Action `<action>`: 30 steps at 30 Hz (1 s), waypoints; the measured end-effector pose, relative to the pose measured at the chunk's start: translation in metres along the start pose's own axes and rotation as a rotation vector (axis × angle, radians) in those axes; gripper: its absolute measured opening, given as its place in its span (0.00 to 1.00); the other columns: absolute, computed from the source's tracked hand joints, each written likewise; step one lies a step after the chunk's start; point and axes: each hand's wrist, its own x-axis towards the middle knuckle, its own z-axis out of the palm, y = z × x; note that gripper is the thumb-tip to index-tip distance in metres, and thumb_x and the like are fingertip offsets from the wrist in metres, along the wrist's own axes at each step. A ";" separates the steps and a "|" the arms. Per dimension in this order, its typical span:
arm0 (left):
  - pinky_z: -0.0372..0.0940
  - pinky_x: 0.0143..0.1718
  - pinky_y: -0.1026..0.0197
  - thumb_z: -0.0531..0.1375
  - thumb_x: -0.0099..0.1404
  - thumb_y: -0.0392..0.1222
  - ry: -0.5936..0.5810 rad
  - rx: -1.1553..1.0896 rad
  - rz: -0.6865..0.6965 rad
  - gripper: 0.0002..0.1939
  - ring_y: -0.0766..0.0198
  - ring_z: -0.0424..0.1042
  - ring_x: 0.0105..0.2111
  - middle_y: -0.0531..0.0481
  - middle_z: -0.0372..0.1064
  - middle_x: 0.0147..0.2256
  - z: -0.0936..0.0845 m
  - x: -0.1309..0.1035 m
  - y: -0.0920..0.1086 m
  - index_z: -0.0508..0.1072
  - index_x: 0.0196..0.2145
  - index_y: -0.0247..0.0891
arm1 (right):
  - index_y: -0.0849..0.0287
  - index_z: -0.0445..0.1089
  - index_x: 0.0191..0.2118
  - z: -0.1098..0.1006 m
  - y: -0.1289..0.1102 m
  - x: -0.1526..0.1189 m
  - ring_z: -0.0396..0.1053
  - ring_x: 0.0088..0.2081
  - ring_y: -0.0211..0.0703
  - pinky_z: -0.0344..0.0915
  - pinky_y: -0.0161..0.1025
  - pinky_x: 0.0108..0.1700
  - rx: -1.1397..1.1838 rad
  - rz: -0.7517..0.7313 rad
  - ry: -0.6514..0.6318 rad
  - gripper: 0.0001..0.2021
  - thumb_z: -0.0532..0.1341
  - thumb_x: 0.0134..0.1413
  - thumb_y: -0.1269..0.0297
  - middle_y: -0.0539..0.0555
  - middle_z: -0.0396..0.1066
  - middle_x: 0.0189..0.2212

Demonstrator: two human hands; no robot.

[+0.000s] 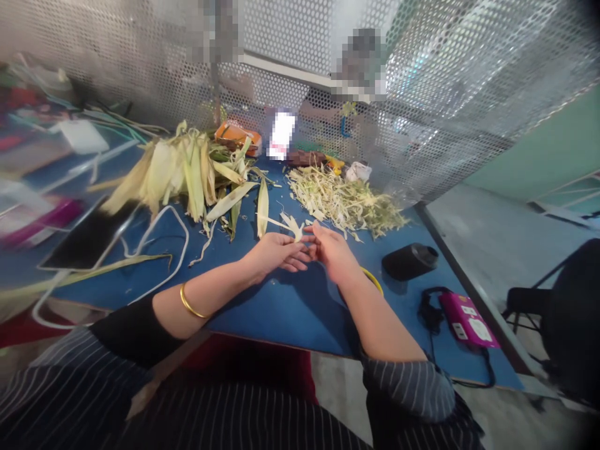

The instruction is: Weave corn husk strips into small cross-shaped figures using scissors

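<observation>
Between the thumb and fingers of my left hand (276, 256) is a small pale corn husk piece (294, 226), its strips fanning out like petals and one long thin strip pointing left. My right hand (332, 250) meets it from the other side, thumb and fingers drawn together at the base of the piece; what they pinch is too small to make out. Just beyond lies a single husk leaf (263, 209). A big bunch of dried corn husks (164, 172) rests at the back left, and a heap of small cut husk bits (337, 200) at the back right.
A lit phone (282, 134) stands against the perforated metal screen (290, 37). On the blue table (300, 312) are a black cylinder (410, 261), a magenta box (469, 320) with a black cable, a dark tablet (87, 237) and a looping white cable (185, 234). An orange pack (238, 137) sits behind.
</observation>
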 end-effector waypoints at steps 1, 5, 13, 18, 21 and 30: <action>0.66 0.26 0.66 0.59 0.62 0.40 0.004 0.021 -0.005 0.09 0.66 0.75 0.25 0.39 0.76 0.31 0.001 0.000 -0.001 0.75 0.30 0.31 | 0.59 0.70 0.36 -0.001 0.001 0.001 0.59 0.17 0.29 0.55 0.32 0.19 0.016 0.006 -0.003 0.23 0.63 0.43 0.43 0.50 0.72 0.29; 0.66 0.25 0.66 0.60 0.61 0.39 -0.013 0.080 -0.016 0.07 0.65 0.75 0.25 0.40 0.76 0.31 0.004 0.001 -0.006 0.74 0.32 0.31 | 0.58 0.69 0.39 -0.001 0.001 0.002 0.56 0.16 0.27 0.53 0.30 0.19 0.080 -0.041 0.040 0.20 0.68 0.39 0.53 0.47 0.70 0.25; 0.67 0.32 0.63 0.60 0.59 0.33 -0.091 0.076 -0.065 0.07 0.63 0.76 0.31 0.40 0.76 0.36 0.003 0.001 -0.004 0.73 0.37 0.32 | 0.61 0.70 0.37 -0.002 -0.002 0.002 0.59 0.19 0.28 0.55 0.29 0.21 0.213 -0.017 0.034 0.16 0.67 0.36 0.67 0.45 0.67 0.22; 0.66 0.29 0.64 0.56 0.62 0.35 -0.098 0.103 -0.049 0.08 0.64 0.76 0.28 0.39 0.76 0.34 0.001 0.000 -0.001 0.75 0.34 0.31 | 0.59 0.70 0.31 -0.001 -0.004 -0.001 0.60 0.19 0.29 0.55 0.30 0.20 0.228 -0.046 0.015 0.12 0.67 0.39 0.59 0.46 0.68 0.23; 0.64 0.26 0.64 0.55 0.63 0.37 -0.099 0.160 -0.080 0.10 0.64 0.75 0.26 0.38 0.77 0.33 -0.001 0.002 -0.002 0.75 0.35 0.31 | 0.59 0.68 0.25 0.001 -0.004 -0.003 0.58 0.18 0.29 0.55 0.30 0.20 0.137 -0.100 0.063 0.12 0.68 0.39 0.58 0.45 0.63 0.18; 0.67 0.33 0.61 0.58 0.62 0.48 -0.239 0.014 -0.148 0.16 0.61 0.76 0.30 0.37 0.76 0.36 -0.005 0.003 -0.005 0.74 0.36 0.30 | 0.58 0.70 0.24 -0.004 -0.001 -0.003 0.64 0.19 0.35 0.60 0.34 0.25 -0.474 -0.418 0.321 0.11 0.59 0.50 0.57 0.48 0.66 0.17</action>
